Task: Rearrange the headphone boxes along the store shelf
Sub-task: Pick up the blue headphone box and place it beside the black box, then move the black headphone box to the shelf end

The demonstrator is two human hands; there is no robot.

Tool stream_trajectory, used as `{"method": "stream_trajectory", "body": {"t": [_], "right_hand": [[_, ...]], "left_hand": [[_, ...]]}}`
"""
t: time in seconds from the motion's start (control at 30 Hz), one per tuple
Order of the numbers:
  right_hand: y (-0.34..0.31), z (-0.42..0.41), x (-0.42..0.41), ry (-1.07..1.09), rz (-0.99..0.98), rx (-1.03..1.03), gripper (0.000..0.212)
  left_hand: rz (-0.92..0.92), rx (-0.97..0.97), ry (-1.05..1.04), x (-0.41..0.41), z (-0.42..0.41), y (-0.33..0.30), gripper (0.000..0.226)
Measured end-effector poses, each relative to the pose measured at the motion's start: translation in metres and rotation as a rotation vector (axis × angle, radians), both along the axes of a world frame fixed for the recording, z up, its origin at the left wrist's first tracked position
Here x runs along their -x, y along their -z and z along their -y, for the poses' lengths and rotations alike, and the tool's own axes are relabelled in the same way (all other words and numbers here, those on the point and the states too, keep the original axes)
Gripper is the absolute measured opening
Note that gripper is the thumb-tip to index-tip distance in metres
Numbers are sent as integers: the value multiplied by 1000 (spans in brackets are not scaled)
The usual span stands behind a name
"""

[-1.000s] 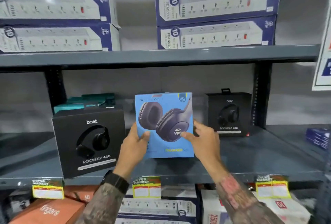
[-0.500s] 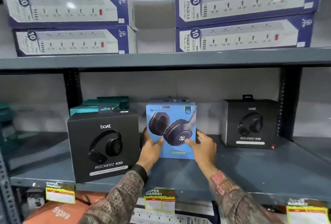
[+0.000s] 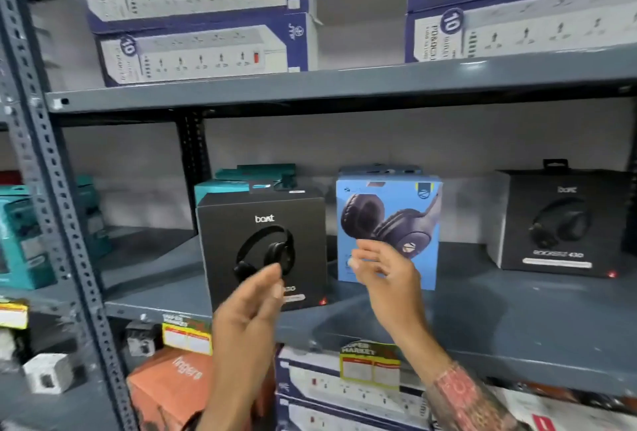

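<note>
Both hands hang empty with fingers loose at centre frame: left hand [image 3: 256,296] before the black box [image 3: 262,241], right hand [image 3: 382,268] before the blue box [image 3: 389,224], which stands upright facing outward mid-shelf [image 3: 482,320], seemingly set for display.

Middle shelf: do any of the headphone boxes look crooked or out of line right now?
Yes. The near black boat box stands at the front edge of the shelf, well ahead of the blue box and the far black boat box, which sit further back. All three stand upright; no damage shows. Both hands are empty.
</note>
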State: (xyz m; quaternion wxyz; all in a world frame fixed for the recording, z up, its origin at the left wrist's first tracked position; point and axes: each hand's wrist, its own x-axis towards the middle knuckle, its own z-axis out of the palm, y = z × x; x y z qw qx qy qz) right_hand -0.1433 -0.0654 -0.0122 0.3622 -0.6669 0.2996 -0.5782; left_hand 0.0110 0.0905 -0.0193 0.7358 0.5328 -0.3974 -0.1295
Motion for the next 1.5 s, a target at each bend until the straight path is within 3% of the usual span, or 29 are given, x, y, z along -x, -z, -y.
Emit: {"method": "stream_trajectory", "body": {"t": [0.1,0.17,0.27,0.33,0.6,0.83,1.13,1.27,1.5], "right_hand": [[3,1,-25,-121,-104,-34,47],[5,1,-43,-159,-126,-72,62],[8,3,-58,-178,-96,-106,65],[13,3,-67,-166,-93,-104,59],[12,-11,-61,-127,-70,-34,65],[-21,-36,48,-62,52,23,60],[-34,-1,254,244,1,-1,59],[-21,47,331,343,-11,-96,53],[-5,125,380,351,3,-285,73]], "left_hand": [[9,137,-318,-35,-10,-3,30],[50,90,-392,-62,-11,-1,39],[48,-53,-128,-83,-5,5,70],[93,-77,11,-87,0,9,71],[40,-69,-44,-76,-8,0,65],[191,16,31,-16,4,-25,63],[368,12,313,157,103,-29,69],[344,-61,515,232,161,-22,76],[225,-104,651,292,225,-15,66]]}}
